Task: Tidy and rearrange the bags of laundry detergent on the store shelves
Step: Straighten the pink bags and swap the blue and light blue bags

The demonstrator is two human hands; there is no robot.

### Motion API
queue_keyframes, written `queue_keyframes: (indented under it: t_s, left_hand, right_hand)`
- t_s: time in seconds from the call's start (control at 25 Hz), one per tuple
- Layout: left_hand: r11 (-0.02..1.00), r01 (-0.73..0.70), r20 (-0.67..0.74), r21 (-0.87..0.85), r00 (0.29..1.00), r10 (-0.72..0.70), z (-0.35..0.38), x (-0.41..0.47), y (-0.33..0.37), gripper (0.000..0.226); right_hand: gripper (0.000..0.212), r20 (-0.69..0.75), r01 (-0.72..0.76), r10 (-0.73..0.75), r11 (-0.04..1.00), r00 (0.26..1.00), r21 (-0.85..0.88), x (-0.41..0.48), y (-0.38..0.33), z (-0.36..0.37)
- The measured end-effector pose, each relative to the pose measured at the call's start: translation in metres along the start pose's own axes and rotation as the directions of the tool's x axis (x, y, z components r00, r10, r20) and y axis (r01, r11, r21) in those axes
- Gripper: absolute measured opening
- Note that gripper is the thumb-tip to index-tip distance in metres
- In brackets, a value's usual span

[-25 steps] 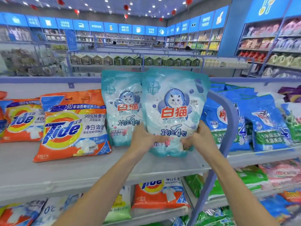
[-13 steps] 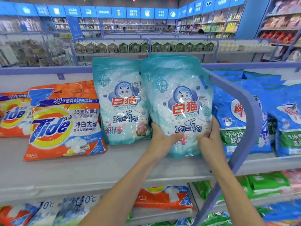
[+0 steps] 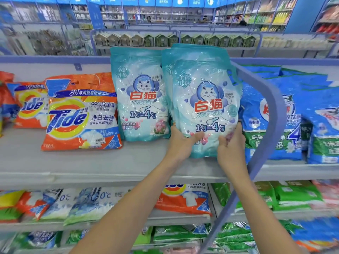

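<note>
On shelf | glossy teal cat-logo bag (image 3: 207,107) upright | left hand (image 3: 180,142), right hand (image 3: 230,149) grasping it

You face a grey store shelf (image 3: 73,162) edged by a curved lavender divider rail (image 3: 271,114). Behind that rail runs a second gondola with a row of small house-shaped boxes (image 3: 165,40). Beyond it, wall shelving (image 3: 266,17) under blue header panels (image 3: 161,0) lines the far walls.
</note>
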State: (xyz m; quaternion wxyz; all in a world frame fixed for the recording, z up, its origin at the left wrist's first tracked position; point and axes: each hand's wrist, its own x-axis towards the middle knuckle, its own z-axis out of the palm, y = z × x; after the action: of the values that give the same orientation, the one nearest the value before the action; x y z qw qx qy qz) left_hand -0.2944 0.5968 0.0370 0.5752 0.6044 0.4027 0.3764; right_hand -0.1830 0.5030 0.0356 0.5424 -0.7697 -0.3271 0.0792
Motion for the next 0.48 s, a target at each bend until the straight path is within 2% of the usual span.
queue_keyframes:
  t_s: [0.16, 0.28, 0.4, 0.48]
  left_hand:
    - [0.996, 0.002, -0.047, 0.084, 0.999, 0.002, -0.004, -0.020, 0.009, 0.070]
    - [0.972, -0.049, -0.048, 0.228, 0.997, 0.061, -0.012, -0.034, 0.007, 0.062]
    - [0.891, -0.124, -0.014, 0.436, 0.989, 0.145, -0.025, -0.056, 0.005, 0.052]
    - [0.807, -0.173, 0.030, 0.565, 0.981, 0.190, -0.035, -0.073, 0.003, 0.056]
  right_hand:
    - [0.064, 0.046, 0.061, -0.059, 0.996, 0.997, -0.060, -0.009, 0.005, -0.003]
    - [0.066, 0.094, 0.121, -0.109, 0.984, 0.990, -0.129, -0.016, 0.012, -0.007]
    - [0.073, 0.130, 0.183, -0.160, 0.965, 0.979, -0.190, -0.030, 0.019, -0.011]
    - [0.070, 0.135, 0.217, -0.194, 0.959, 0.972, -0.182, -0.044, 0.023, -0.014]
